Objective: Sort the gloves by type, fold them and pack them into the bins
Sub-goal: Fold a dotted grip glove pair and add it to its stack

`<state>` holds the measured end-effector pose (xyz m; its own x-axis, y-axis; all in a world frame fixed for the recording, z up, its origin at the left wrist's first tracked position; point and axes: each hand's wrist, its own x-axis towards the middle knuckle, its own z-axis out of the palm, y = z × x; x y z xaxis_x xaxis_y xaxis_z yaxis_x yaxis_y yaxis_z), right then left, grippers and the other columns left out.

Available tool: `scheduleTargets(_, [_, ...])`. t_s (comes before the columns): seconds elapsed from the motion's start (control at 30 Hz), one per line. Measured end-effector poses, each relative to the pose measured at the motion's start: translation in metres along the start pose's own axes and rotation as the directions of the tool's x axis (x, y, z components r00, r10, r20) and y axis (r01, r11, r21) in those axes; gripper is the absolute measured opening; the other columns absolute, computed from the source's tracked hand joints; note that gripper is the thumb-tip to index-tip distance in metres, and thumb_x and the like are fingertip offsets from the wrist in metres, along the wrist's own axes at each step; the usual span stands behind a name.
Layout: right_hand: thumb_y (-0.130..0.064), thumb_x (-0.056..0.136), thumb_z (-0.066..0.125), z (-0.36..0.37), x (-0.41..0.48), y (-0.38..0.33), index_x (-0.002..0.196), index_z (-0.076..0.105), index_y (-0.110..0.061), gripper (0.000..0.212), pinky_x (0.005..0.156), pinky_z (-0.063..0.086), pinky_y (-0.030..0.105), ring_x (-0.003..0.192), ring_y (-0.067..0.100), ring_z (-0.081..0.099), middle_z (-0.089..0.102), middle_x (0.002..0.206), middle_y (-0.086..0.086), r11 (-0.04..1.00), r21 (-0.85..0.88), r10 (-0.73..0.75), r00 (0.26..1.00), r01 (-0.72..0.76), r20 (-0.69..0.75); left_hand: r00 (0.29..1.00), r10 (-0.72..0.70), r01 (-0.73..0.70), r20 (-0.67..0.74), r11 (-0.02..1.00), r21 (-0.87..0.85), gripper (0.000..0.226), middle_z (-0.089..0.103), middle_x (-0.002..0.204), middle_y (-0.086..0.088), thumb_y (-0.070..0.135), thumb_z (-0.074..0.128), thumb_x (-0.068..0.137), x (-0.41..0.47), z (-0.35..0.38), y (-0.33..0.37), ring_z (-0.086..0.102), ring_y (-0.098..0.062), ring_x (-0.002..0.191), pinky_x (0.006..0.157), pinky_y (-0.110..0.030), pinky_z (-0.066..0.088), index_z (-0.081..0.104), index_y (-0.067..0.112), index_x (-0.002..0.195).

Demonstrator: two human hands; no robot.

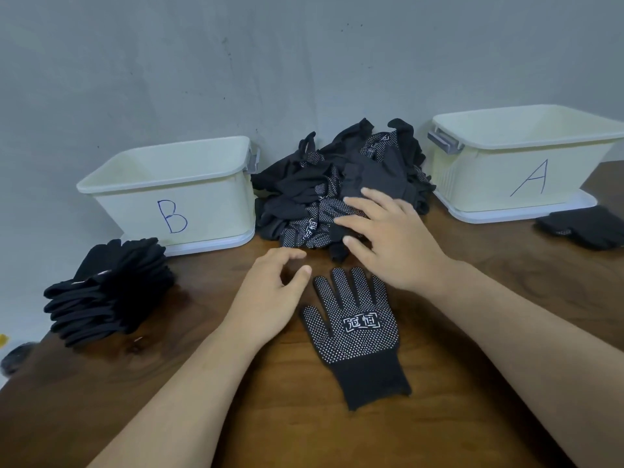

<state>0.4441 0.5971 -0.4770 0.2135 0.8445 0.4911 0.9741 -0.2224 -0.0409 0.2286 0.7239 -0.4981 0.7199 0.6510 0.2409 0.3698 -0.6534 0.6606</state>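
Two bare hands are the grips here, both over a wooden worktop (297, 434). The left grip (270, 292) hangs with its fingers loosely curled, thumb and forefinger apart, holding nothing. The right grip (395, 244) is spread flat with straight fingers. Its fingertips rest on a loose pile of black gloves (337, 184) without pinching any of them.

Nearer than both grips and between the two forearms, a single dotted glove (358, 332) lies flat on the worktop. Its printed side faces up, and its fingers point toward the pile, just beside the heel of the right grip.

Beyond the left grip and to its left stands a pale bin marked B (209, 214). A stack of folded black gloves (111, 292) sits in front of that bin, well left of the left grip. Beyond the right grip and to its right stands a bin marked A (489, 184). A few more black gloves (584, 228) lie near its base.
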Motion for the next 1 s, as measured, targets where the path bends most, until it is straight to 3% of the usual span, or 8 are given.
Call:
scheduleTargets(0.2, [-0.051, 0.108, 0.043, 0.032, 0.048, -0.008, 0.147, 0.062, -0.035, 0.046, 0.125, 0.025, 0.059, 0.156, 0.026, 0.034, 0.052, 0.161, 0.002, 0.983, -0.154, 0.092, 0.995, -0.096, -0.034, 1.0, 0.0, 0.0, 0.001, 1.0, 0.029, 0.038, 0.05, 0.137, 0.028, 0.037, 0.061, 0.104, 0.004, 0.004, -0.008, 0.039, 0.008, 0.128, 0.094, 0.003, 0.026, 0.06, 0.035, 0.141])
scheduleTargets(0.3, [-0.047, 0.109, 0.043, 0.036, 0.061, -0.009, 0.147, 0.063, -0.027, 0.047, 0.125, 0.026, 0.058, 0.153, 0.022, 0.038, 0.055, 0.158, -0.005, 0.979, -0.096, 0.17, 0.982, -0.178, -0.084, 1.0, -0.002, 0.002, -0.001, 0.999, 0.04, 0.037, 0.051, 0.141, 0.028, 0.039, 0.061, 0.103, 0.006, 0.006, -0.011, 0.04, 0.006, 0.132, 0.098, -0.004, 0.026, 0.06, 0.037, 0.14])
scheduleTargets(0.4, [-0.04, 0.108, 0.05, 0.025, 0.07, -0.004, 0.148, 0.061, -0.024, 0.045, 0.129, 0.023, 0.051, 0.153, 0.016, 0.038, 0.053, 0.159, -0.01, 0.961, 0.176, 0.236, 0.965, -0.214, -0.114, 1.0, -0.011, 0.011, -0.009, 1.0, 0.027, 0.035, 0.052, 0.138, 0.03, 0.039, 0.062, 0.103, 0.005, 0.006, -0.012, 0.04, 0.007, 0.13, 0.094, -0.001, 0.027, 0.06, 0.038, 0.138])
scheduleTargets(0.53, [-0.022, 0.106, 0.06, -0.018, 0.083, 0.006, 0.145, 0.066, -0.023, 0.039, 0.116, 0.029, 0.008, 0.138, -0.005, 0.05, 0.059, 0.15, -0.015, 0.704, 0.685, 0.382, 0.913, -0.187, -0.143, 1.0, -0.024, 0.024, -0.009, 1.0, 0.02, 0.034, 0.05, 0.138, 0.032, 0.041, 0.061, 0.103, 0.004, 0.005, -0.01, 0.039, 0.011, 0.128, 0.093, -0.002, 0.03, 0.058, 0.043, 0.137])
scheduleTargets(0.63, [-0.016, 0.105, 0.06, -0.044, 0.085, 0.009, 0.133, 0.075, -0.026, 0.033, 0.111, 0.045, 0.019, 0.122, -0.006, 0.063, 0.071, 0.133, -0.019, 0.462, 0.87, 0.475, 0.876, -0.169, -0.082, 0.999, -0.041, 0.041, -0.017, 0.999, 0.001, 0.035, 0.05, 0.136, 0.032, 0.04, 0.062, 0.103, 0.003, 0.004, -0.008, 0.042, 0.01, 0.124, 0.091, 0.0, 0.031, 0.057, 0.045, 0.137])
scheduleTargets(0.83, [-0.006, 0.108, 0.051, -0.066, 0.076, 0.013, 0.129, 0.074, -0.024, 0.036, 0.078, 0.061, 0.028, 0.102, 0.013, 0.079, 0.078, 0.111, -0.006, 0.217, 0.947, 0.446, 0.887, -0.236, 0.12, 0.997, -0.076, 0.076, -0.031, 0.997, -0.021, 0.039, 0.046, 0.123, 0.038, 0.042, 0.064, 0.102, 0.0, 0.003, -0.004, 0.052, -0.001, 0.111, 0.086, -0.008, 0.036, 0.051, 0.049, 0.139])
scheduleTargets(0.9, [-0.005, 0.107, 0.051, -0.066, 0.073, 0.016, 0.135, 0.07, -0.026, 0.039, 0.071, 0.062, 0.028, 0.1, 0.013, 0.079, 0.078, 0.1, -0.013, 0.218, 0.933, 0.398, 0.898, -0.288, 0.184, 0.996, -0.088, 0.088, -0.032, 0.996, -0.027, 0.041, 0.046, 0.126, 0.035, 0.042, 0.064, 0.101, -0.001, 0.003, -0.003, 0.054, -0.003, 0.11, 0.091, -0.017, 0.037, 0.049, 0.051, 0.138])
scheduleTargets(1.0, [-0.009, 0.101, 0.062, -0.053, 0.071, 0.022, 0.141, 0.065, -0.04, 0.05, 0.09, 0.065, 0.04, 0.107, 0.009, 0.076, 0.069, 0.123, -0.018, 0.364, 0.861, 0.358, 0.907, -0.355, 0.222, 0.994, -0.1, 0.099, -0.033, 0.995, -0.033, 0.042, 0.048, 0.134, 0.028, 0.042, 0.064, 0.101, -0.002, 0.002, -0.003, 0.053, -0.001, 0.119, 0.095, -0.023, 0.038, 0.048, 0.052, 0.138])
